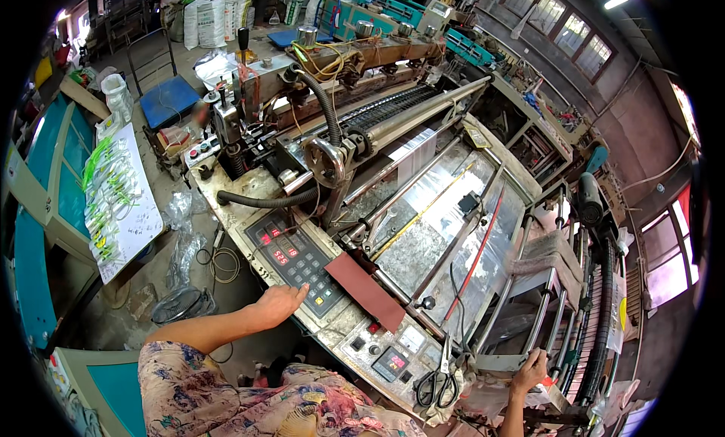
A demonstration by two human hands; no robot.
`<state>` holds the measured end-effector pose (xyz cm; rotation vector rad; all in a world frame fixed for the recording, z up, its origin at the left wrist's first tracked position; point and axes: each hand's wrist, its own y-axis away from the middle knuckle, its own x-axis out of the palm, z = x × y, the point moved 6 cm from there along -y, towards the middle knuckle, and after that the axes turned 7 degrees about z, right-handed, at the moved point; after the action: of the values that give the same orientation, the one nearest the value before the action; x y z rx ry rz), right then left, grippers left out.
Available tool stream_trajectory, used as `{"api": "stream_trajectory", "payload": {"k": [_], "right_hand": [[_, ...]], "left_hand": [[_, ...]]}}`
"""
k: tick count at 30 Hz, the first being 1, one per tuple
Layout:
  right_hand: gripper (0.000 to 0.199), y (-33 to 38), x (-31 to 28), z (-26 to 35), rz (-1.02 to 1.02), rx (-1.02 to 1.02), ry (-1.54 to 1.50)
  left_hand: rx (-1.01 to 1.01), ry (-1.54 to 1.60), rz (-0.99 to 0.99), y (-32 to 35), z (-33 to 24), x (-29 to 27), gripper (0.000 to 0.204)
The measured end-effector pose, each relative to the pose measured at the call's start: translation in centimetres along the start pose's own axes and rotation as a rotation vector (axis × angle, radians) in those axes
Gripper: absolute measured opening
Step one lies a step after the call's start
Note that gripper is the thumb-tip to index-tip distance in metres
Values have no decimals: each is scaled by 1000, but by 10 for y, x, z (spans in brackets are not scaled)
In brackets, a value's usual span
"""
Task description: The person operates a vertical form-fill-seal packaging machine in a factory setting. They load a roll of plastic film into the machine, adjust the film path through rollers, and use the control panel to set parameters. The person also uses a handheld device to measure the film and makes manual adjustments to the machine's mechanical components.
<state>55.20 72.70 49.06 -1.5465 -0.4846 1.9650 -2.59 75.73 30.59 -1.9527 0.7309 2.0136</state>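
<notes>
The left hand [278, 302] stretches forward, fingers narrow, fingertips touching the dark keypad panel [296, 260]; the right hand [530, 372] wraps its fingers around a grey metal frame bar [545, 325].

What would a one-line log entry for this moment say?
left hand: fingertips on keypad panel | right hand: gripping metal frame bar | scissors: lying on machine edge | clear film: stretched across rollers

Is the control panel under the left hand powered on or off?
On. The keypad control panel shows lit red digits in its displays, just beyond the left hand, whose fingers rest at its near edge.
</notes>
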Motion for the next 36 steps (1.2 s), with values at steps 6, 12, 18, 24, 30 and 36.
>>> {"api": "stream_trajectory", "payload": {"k": [6,12,18,24,30,36], "right_hand": [[28,-1,-2,6,1,-15,7],[27,1,1,-10,87,59,73],[29,1,0,0,-12,-16,10],[28,0,0,-2,1,-4,19],[28,0,-1,1,6,2,23],[29,1,1,-8,73,46,56]], "left_hand": [[3,4,-22,1,-1,-3,65],[3,-1,-16,0,-1,0,65],[9,-13,22,-1,-2,-1,66],[12,2,2,-1,-1,1,67],[3,4,15,-1,-2,-2,67],[-15,13,29,-1,-1,0,67]]}}
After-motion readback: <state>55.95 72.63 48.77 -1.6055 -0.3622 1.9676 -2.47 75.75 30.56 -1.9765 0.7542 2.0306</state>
